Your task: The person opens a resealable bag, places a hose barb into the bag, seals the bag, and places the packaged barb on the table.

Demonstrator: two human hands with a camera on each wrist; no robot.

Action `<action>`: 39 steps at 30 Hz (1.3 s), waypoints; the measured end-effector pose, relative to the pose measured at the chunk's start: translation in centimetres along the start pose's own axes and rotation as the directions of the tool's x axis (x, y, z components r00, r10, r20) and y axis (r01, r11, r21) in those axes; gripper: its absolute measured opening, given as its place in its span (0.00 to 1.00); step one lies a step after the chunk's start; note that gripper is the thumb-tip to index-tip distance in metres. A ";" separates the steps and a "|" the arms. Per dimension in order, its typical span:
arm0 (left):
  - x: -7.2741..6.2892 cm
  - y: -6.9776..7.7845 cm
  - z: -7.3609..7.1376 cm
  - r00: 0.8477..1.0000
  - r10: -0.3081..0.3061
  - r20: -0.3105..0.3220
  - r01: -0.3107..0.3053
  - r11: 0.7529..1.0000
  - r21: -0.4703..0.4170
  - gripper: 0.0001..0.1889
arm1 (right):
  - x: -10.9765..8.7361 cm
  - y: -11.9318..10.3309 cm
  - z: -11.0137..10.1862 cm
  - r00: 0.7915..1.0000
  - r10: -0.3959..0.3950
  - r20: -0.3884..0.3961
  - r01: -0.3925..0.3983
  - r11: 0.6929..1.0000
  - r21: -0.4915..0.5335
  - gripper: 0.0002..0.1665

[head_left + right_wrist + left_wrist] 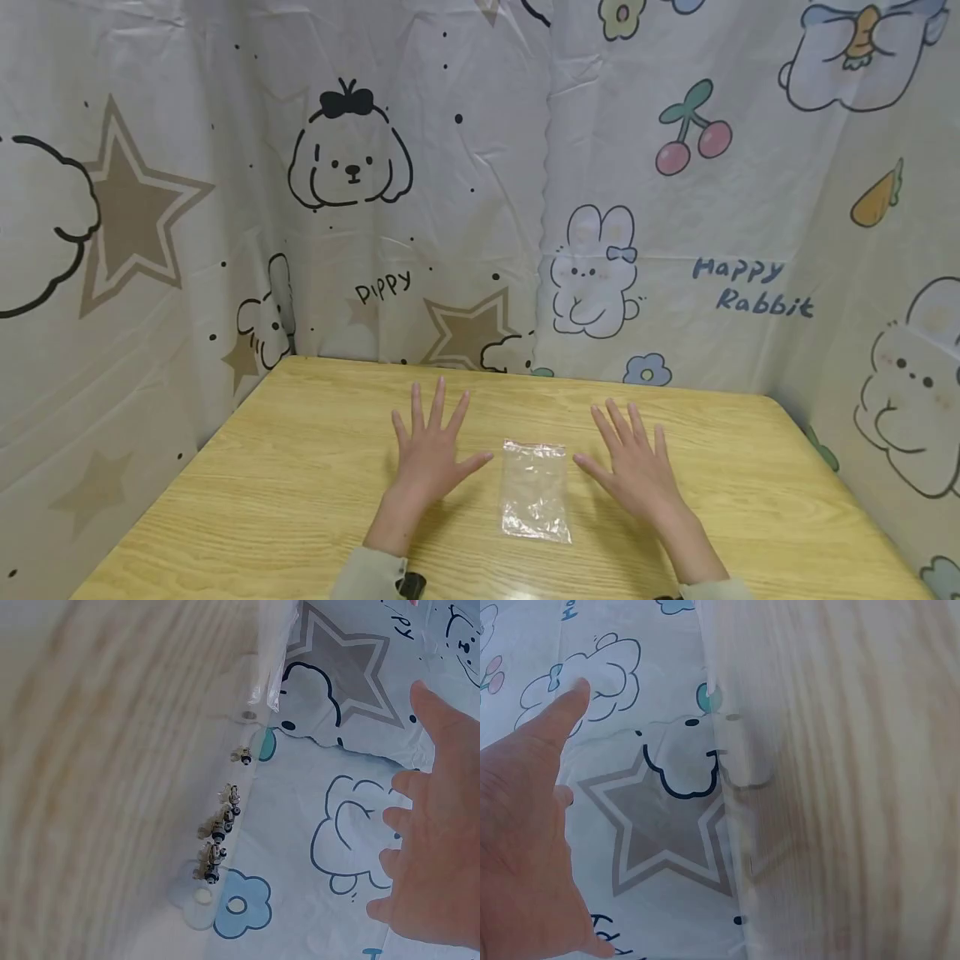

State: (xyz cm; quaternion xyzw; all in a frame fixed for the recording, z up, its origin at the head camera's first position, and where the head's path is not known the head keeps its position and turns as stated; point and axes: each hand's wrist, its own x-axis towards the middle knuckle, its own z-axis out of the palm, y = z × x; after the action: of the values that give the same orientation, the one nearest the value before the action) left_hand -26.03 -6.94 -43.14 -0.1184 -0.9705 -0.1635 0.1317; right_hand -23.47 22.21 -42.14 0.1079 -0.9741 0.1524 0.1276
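Head view: clear bag point(536, 493) between spread hands point(429, 461) point(639, 477).

Head view high, wrist views skimming table point(262, 492)

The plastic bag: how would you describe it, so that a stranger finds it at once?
On the yellow wooden table, look between the left hand and the right hand, both with fingers spread. The plastic bag lies there, set apart by its transparent, shiny surface and the thin reddish line along its far edge.
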 end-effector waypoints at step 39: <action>-1.0 2.5 -0.2 0.878 0.414 0.241 -0.354 0.899 -0.257 0.23 | 2.9 0.0 1.8 0.877 -0.397 0.270 0.357 0.915 0.187 0.27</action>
State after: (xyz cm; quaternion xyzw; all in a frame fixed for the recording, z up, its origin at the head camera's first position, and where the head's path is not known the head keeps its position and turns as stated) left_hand -24.36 -4.95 -42.52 -0.3450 -0.9138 -0.2141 0.0050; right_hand -26.63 21.10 -42.98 0.3258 -0.9300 0.1701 -0.0031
